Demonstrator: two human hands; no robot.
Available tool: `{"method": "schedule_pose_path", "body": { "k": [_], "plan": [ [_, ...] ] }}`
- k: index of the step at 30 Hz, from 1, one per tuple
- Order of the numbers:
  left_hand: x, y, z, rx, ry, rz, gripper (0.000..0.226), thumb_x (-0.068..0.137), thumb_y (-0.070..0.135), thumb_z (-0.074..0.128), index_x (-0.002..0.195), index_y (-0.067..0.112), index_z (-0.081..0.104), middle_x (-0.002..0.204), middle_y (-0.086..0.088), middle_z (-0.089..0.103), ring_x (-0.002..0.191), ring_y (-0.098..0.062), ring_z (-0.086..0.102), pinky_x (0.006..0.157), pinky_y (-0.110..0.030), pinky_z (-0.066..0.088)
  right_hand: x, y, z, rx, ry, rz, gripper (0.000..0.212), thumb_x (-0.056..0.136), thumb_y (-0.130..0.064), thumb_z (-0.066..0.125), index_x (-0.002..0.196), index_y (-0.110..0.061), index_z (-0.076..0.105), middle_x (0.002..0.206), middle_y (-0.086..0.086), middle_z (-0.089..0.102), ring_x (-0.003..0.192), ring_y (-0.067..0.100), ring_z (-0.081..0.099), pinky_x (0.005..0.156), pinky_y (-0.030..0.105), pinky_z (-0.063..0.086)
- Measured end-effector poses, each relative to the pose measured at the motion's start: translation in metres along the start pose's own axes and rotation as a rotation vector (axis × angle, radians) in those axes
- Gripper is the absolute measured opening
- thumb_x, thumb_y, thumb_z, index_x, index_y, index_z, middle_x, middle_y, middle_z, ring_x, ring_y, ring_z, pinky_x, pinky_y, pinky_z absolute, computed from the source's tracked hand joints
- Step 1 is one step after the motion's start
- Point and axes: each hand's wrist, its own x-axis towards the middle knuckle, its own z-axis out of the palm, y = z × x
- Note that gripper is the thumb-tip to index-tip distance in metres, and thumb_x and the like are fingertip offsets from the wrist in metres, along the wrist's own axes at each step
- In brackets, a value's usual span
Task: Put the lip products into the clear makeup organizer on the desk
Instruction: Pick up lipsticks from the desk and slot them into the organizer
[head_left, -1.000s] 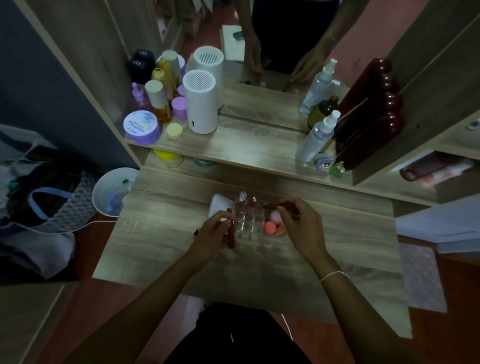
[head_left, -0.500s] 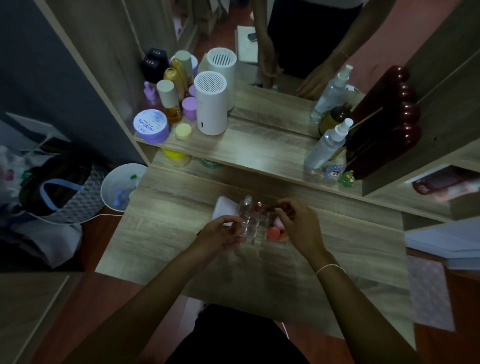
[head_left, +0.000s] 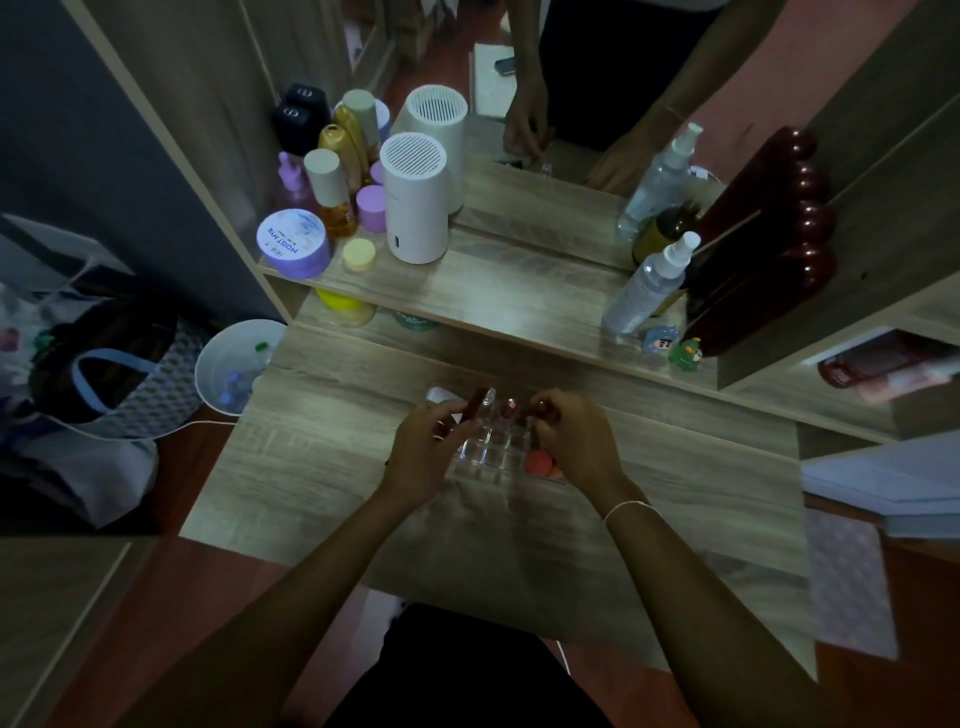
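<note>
The left hand pinches a dark red lip tube, roughly upright, just over the far-left cells of the organizer on the bench, while the right hand pinches another over the right side.

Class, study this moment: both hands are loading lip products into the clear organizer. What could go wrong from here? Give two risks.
1. The left hand tilts a dark red tube over the organizer; it may miss a cell and knock the upright lipstick.
2. The right hand works close beside it, so the hands could collide, or push the light organizer across the desk.
</note>
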Motion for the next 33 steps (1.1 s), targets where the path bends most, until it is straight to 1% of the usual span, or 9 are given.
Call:
{"method": "schedule_pose_path", "body": {
  "k": [4, 9, 11, 14, 18, 23, 26, 30, 33],
  "plan": [
    [0.002, -0.002, 0.003, 0.049, 0.021, 0.076, 0.021, 0.082, 0.009, 0.071, 0.104, 0.008, 0.071, 0.091, -0.005, 0.062, 0.074, -0.013, 0.06, 0.064, -0.001, 0.043, 0.005, 0.0, 0.004, -0.026, 0.0, -0.005, 0.018, 0.078, -0.015, 0.071, 0.096, -0.015, 0.069, 0.094, 0.007, 0.07, 0.085, 0.025, 0.063, 0.073, 0.03, 0.045],
    [0.003, -0.009, 0.008, 0.098, 0.018, 0.178, 0.012, 0.077, 0.004, 0.074, 0.089, 0.007, 0.072, 0.085, 0.001, 0.06, 0.067, 0.004, 0.055, 0.063, 0.001, 0.042, 0.008, 0.001, 0.005, -0.014, -0.004, -0.007, 0.02, 0.078, -0.014, 0.071, 0.098, -0.014, 0.068, 0.095, 0.008, 0.069, 0.085, 0.025, 0.063, 0.073, 0.031, 0.046],
    [0.004, -0.013, 0.011, 0.113, -0.001, 0.19, 0.015, 0.077, 0.003, 0.074, 0.091, 0.009, 0.072, 0.088, -0.006, 0.065, 0.071, -0.004, 0.06, 0.066, -0.005, 0.046, 0.008, 0.0, 0.004, -0.017, -0.025, 0.001, 0.021, 0.079, -0.015, 0.07, 0.1, -0.015, 0.067, 0.097, 0.008, 0.069, 0.087, 0.025, 0.063, 0.075, 0.035, 0.05],
    [0.004, -0.017, 0.015, 0.131, -0.035, 0.174, 0.019, 0.08, 0.001, 0.071, 0.098, 0.007, 0.072, 0.094, -0.013, 0.068, 0.08, -0.02, 0.066, 0.069, -0.03, 0.056, 0.006, 0.0, 0.003, -0.006, -0.01, 0.008, 0.022, 0.078, -0.016, 0.072, 0.1, -0.016, 0.068, 0.097, 0.007, 0.071, 0.087, 0.024, 0.064, 0.075, 0.034, 0.05],
    [0.005, -0.019, 0.021, 0.212, -0.084, 0.167, 0.018, 0.086, 0.01, 0.066, 0.103, 0.008, 0.07, 0.1, -0.014, 0.067, 0.084, -0.024, 0.065, 0.073, -0.037, 0.055, 0.001, 0.0, 0.0, 0.031, 0.007, 0.023, 0.029, 0.076, -0.015, 0.073, 0.104, -0.017, 0.066, 0.095, 0.005, 0.073, 0.086, 0.023, 0.066, 0.071, 0.027, 0.046],
    [0.009, -0.02, 0.026, 0.252, -0.057, 0.139, 0.017, 0.088, 0.01, 0.063, 0.103, 0.007, 0.07, 0.101, -0.014, 0.067, 0.085, -0.024, 0.064, 0.07, -0.032, 0.05, -0.01, 0.004, -0.008, 0.082, 0.013, 0.015, 0.051, 0.073, -0.017, 0.075, 0.121, -0.021, 0.058, 0.106, 0.003, 0.072, 0.094, 0.02, 0.064, 0.083, 0.034, 0.051],
    [0.009, -0.022, 0.027, 0.29, -0.088, 0.126, 0.018, 0.088, 0.008, 0.062, 0.104, 0.007, 0.069, 0.104, -0.015, 0.066, 0.086, -0.026, 0.064, 0.072, -0.035, 0.052, -0.02, 0.013, -0.015, 0.111, 0.028, 0.002, 0.05, 0.077, -0.018, 0.074, 0.123, -0.021, 0.057, 0.105, 0.001, 0.07, 0.094, 0.02, 0.064, 0.084, 0.037, 0.051],
    [0.008, -0.03, 0.03, 0.349, -0.145, 0.117, 0.018, 0.09, 0.009, 0.058, 0.105, 0.007, 0.068, 0.107, -0.014, 0.065, 0.085, -0.023, 0.062, 0.07, -0.023, 0.04, -0.028, 0.02, -0.02, 0.087, 0.062, -0.022, 0.044, 0.083, -0.022, 0.071, 0.124, -0.018, 0.057, 0.105, 0.003, 0.069, 0.092, 0.019, 0.061, 0.079, 0.03, 0.047],
    [0.008, -0.032, 0.032, 0.376, -0.157, 0.105, 0.018, 0.092, 0.008, 0.055, 0.104, 0.006, 0.067, 0.107, -0.015, 0.064, 0.087, -0.024, 0.061, 0.071, -0.023, 0.039, -0.032, 0.019, -0.022, 0.074, 0.061, -0.013, 0.044, 0.084, -0.021, 0.07, 0.125, -0.016, 0.056, 0.109, 0.006, 0.068, 0.095, 0.022, 0.06, 0.081, 0.036, 0.05]
  ]
}}
